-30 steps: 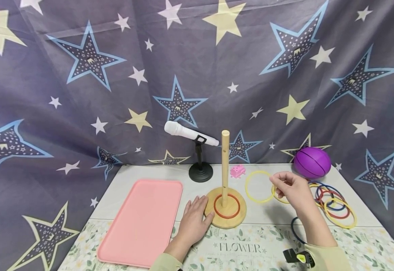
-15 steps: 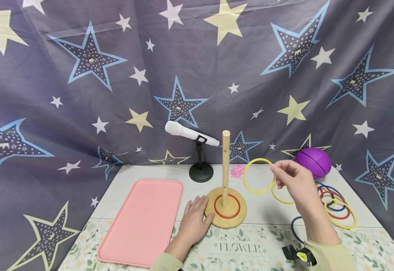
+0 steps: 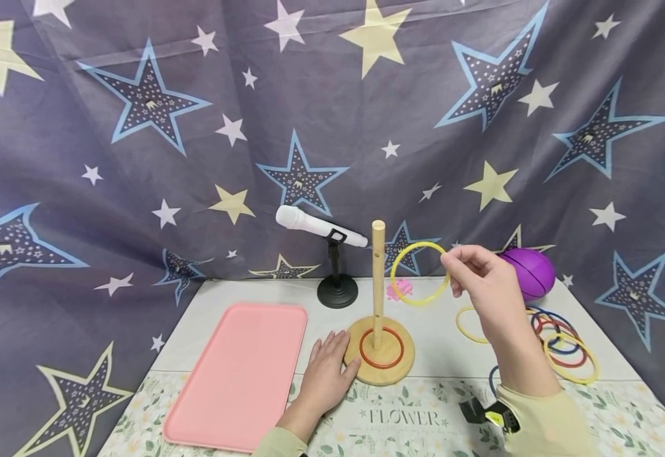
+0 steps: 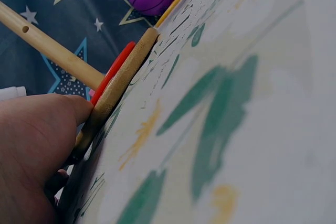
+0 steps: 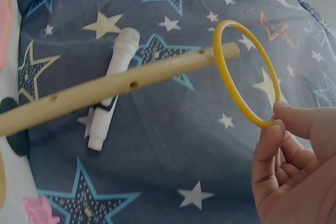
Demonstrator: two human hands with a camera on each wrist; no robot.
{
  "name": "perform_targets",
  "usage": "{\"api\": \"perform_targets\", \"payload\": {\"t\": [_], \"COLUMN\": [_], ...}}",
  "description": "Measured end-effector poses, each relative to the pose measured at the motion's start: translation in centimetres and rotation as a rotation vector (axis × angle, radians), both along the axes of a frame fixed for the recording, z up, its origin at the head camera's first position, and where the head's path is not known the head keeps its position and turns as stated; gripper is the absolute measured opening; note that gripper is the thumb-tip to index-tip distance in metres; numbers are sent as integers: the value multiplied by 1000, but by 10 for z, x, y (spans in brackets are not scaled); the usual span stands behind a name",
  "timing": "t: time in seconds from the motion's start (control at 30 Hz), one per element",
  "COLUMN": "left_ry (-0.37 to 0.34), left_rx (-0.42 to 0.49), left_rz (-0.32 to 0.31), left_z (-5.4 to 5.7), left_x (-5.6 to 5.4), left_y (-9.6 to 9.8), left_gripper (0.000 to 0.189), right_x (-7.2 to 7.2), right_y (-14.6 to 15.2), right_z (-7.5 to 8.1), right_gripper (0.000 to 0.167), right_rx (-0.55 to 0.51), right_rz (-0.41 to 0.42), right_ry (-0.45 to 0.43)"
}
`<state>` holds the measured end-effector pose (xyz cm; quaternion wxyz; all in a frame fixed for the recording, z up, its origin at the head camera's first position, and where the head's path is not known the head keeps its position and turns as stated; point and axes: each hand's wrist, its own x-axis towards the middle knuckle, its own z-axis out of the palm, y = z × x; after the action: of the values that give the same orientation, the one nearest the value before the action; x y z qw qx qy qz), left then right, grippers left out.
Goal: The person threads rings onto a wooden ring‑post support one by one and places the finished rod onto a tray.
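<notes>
My right hand (image 3: 489,285) pinches a yellow ring (image 3: 418,303) by its edge, thumb against the fingertips. The ring is raised upright, right of the wooden post (image 3: 378,273), near its top. In the right wrist view, the yellow ring (image 5: 216,40) overlaps the post's tip (image 5: 231,51). A red ring (image 3: 381,367) lies flat around the foot of the post on the round wooden base (image 3: 386,378). My left hand (image 3: 326,374) rests at the base's left edge with its fingers extended. In the left wrist view its thumb (image 4: 79,106) touches the base's rim.
A pink tray (image 3: 241,374) lies at the left. Behind stand a white microphone (image 3: 321,225) on a black stand (image 3: 336,292) and a small pink toy (image 3: 399,291). At the right are a purple ball (image 3: 529,273), several loose rings (image 3: 589,381) and another yellow ring (image 3: 458,324).
My right hand has lifted the yellow ring and carried it leftward, closer to the post. The left hand stays at the base.
</notes>
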<state>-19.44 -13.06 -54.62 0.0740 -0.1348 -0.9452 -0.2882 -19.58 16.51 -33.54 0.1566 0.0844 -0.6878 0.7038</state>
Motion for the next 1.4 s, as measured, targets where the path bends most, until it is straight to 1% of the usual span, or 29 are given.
{"api": "perform_targets", "payload": {"t": [0.13, 0.27, 0.37, 0.53, 0.67, 0.8, 1.03, 1.4], "left_ry": [-7, -2, 8, 14, 8, 2, 11, 11], "left_rx": [0, -1, 1, 6, 11, 12, 5, -8], "left_rz": [2, 0, -5, -7, -6, -5, -9, -6], "left_z": [0, 0, 1, 0, -1, -1, -1, -1], "left_x": [0, 1, 1, 1, 0, 0, 1, 1], "left_y": [-1, -1, 0, -1, -1, -2, -1, -2], "left_gripper": [64, 64, 64, 64, 63, 63, 63, 64], "right_x": [-3, -6, -9, -13, -17, -21, -29, -33], "right_y": [-12, -23, -31, -41, -51, -59, -65, -68], "right_z": [7, 12, 15, 17, 17, 15, 6, -12], "right_gripper": [25, 20, 20, 21, 18, 19, 20, 22], "right_rx": [-38, -79, -107, -127, -146, -162, -169, -159], "right_rz": [16, 41, 51, 40, 16, -11, -51, -58], "right_ry": [21, 45, 56, 53, 65, 78, 62, 15]}}
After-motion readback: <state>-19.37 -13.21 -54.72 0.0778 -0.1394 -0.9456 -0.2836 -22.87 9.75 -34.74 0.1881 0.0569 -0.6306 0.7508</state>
